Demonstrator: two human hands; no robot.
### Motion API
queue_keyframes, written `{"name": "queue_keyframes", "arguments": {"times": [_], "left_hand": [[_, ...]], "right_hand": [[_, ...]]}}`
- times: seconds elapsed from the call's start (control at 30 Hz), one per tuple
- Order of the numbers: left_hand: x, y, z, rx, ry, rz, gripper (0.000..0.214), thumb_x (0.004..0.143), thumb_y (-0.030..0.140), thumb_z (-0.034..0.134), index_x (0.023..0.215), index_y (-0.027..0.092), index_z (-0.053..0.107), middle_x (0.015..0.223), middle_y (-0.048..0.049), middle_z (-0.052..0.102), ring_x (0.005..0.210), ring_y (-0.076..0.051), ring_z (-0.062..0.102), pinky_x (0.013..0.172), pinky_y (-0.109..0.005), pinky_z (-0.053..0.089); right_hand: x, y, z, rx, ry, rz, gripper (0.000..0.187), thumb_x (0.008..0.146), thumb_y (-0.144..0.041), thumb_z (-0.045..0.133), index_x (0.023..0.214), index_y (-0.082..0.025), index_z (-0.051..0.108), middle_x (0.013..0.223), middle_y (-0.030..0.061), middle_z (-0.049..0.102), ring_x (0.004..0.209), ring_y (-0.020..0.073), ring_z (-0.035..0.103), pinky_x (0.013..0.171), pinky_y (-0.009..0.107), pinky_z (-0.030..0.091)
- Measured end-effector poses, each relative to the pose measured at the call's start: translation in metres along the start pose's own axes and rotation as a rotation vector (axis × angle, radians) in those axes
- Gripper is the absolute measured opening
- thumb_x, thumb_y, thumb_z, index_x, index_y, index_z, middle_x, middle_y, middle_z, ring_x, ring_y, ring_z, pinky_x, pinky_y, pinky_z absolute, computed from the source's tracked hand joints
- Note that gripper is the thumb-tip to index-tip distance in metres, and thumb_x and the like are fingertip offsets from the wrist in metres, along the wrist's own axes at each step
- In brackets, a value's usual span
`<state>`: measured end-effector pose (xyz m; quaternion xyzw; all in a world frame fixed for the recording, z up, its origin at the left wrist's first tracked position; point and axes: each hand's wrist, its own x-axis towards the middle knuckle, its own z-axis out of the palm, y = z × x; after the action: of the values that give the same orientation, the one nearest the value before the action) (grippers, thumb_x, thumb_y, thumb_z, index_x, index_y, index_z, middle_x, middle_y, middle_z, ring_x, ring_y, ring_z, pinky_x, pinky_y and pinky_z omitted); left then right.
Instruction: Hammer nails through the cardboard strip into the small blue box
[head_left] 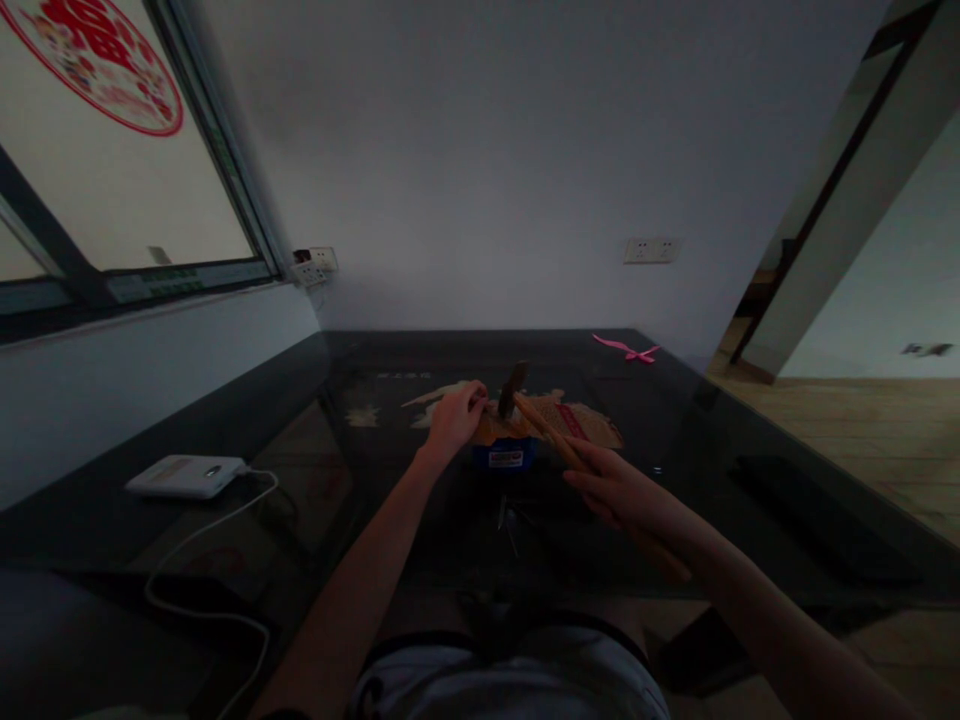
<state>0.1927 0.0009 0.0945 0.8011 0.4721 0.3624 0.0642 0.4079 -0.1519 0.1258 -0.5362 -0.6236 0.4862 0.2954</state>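
Since right grip [611, 482] is wrapped round a hammer [549, 428] and left grip [456, 412] is pinched (can't tell on what), it's probably midway, metal bits [502, 513] unused.

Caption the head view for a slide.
Right hand grips a hammer over a dark table; left hand is near a blue labelled object.

Hammer [553, 434]: light-brown wooden handle, gripped partway along by the right hand [624, 488], butt end low at near right, slanting up and away to a dark head above a brown piece [491, 430]; whether head touches it, unclear. Brown piece sits atop a small blue box-like item [504, 456], pale label with red marking facing near side, on the dark glossy table [420, 350]; left hand [454, 418] at the brown piece's left edge.
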Motion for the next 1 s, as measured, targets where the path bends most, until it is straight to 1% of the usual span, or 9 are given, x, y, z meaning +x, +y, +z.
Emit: {"name": "queue_keyframes", "arguments": {"times": [0.1, 0.23, 0.3, 0.4, 0.57, 0.73, 0.87, 1.0], "left_hand": [[0.000, -0.003, 0.005, -0.031, 0.019, 0.008, 0.012, 0.084, 0.022, 0.051, 0.091, 0.022, 0.061, 0.080, -0.0028, 0.068, 0.075, -0.017, 0.063, 0.070, -0.027, 0.047], [0.000, -0.013, 0.012, -0.180, 0.041, 0.024, 0.010, 0.081, 0.022, 0.057, 0.089, 0.020, 0.062, 0.083, -0.0025, 0.068, 0.077, -0.015, 0.064, 0.073, -0.026, 0.049], [0.000, -0.018, 0.015, -0.250, 0.047, 0.009, 0.008, 0.078, 0.022, 0.060, 0.085, 0.019, 0.063, 0.084, -0.0033, 0.069, 0.079, -0.016, 0.065, 0.074, -0.026, 0.049], [0.001, -0.022, 0.017, -0.264, 0.050, -0.016, 0.006, 0.077, 0.022, 0.062, 0.082, 0.018, 0.064, 0.084, -0.0041, 0.069, 0.079, -0.016, 0.065, 0.075, -0.027, 0.050], [-0.001, -0.017, 0.013, -0.200, 0.050, -0.002, 0.006, 0.078, 0.022, 0.062, 0.083, 0.020, 0.064, 0.084, -0.0029, 0.069, 0.079, -0.016, 0.065, 0.074, -0.027, 0.050], [-0.004, -0.009, 0.006, -0.155, 0.049, -0.030, 0.009, 0.078, 0.023, 0.061, 0.086, 0.021, 0.065, 0.081, -0.0028, 0.069, 0.079, -0.018, 0.065, 0.074, -0.028, 0.050], [-0.004, -0.005, 0.004, -0.155, 0.050, -0.032, 0.011, 0.078, 0.020, 0.059, 0.088, 0.022, 0.064, 0.081, -0.0022, 0.069, 0.078, -0.018, 0.065, 0.074, -0.028, 0.050], [-0.004, -0.003, 0.004, -0.177, 0.060, -0.032, 0.012, 0.079, 0.019, 0.058, 0.089, 0.023, 0.063, 0.081, -0.0019, 0.069, 0.078, -0.018, 0.065, 0.073, -0.028, 0.050]], "right_hand": [[0.000, 0.002, 0.000, 0.020, 0.004, -0.006, 0.057, 0.080, -0.029, 0.048, 0.131, -0.010, 0.034, 0.042, -0.0128, 0.035, 0.031, 0.0060, 0.032, 0.030, 0.015, 0.027], [0.000, 0.006, -0.001, 0.030, 0.001, -0.024, 0.057, 0.079, -0.030, 0.049, 0.131, -0.012, 0.034, 0.042, -0.0129, 0.037, 0.030, 0.0057, 0.033, 0.030, 0.015, 0.027], [0.000, 0.007, -0.001, 0.023, -0.004, -0.023, 0.055, 0.080, -0.030, 0.048, 0.130, -0.012, 0.035, 0.042, -0.0129, 0.037, 0.030, 0.0056, 0.033, 0.030, 0.015, 0.026], [0.001, 0.008, -0.001, 0.028, 0.016, -0.014, 0.056, 0.079, -0.031, 0.049, 0.129, -0.010, 0.035, 0.042, -0.0127, 0.038, 0.030, 0.0057, 0.033, 0.030, 0.015, 0.026], [-0.001, 0.011, -0.001, 0.051, 0.008, -0.027, 0.063, 0.079, -0.031, 0.050, 0.135, -0.011, 0.030, 0.041, -0.0133, 0.037, 0.029, 0.0060, 0.032, 0.029, 0.015, 0.025], [-0.003, 0.010, -0.001, 0.047, 0.010, -0.008, 0.065, 0.079, -0.030, 0.050, 0.137, -0.010, 0.028, 0.042, -0.0125, 0.039, 0.030, 0.0063, 0.034, 0.030, 0.016, 0.028], [-0.003, 0.009, -0.001, 0.036, 0.008, -0.011, 0.064, 0.080, -0.030, 0.049, 0.137, -0.010, 0.028, 0.042, -0.0127, 0.038, 0.030, 0.0059, 0.034, 0.030, 0.015, 0.026], [-0.002, 0.011, -0.001, 0.032, -0.004, -0.028, 0.062, 0.080, -0.030, 0.050, 0.136, -0.011, 0.030, 0.045, -0.0122, 0.039, 0.031, 0.0051, 0.034, 0.030, 0.016, 0.028]]}}
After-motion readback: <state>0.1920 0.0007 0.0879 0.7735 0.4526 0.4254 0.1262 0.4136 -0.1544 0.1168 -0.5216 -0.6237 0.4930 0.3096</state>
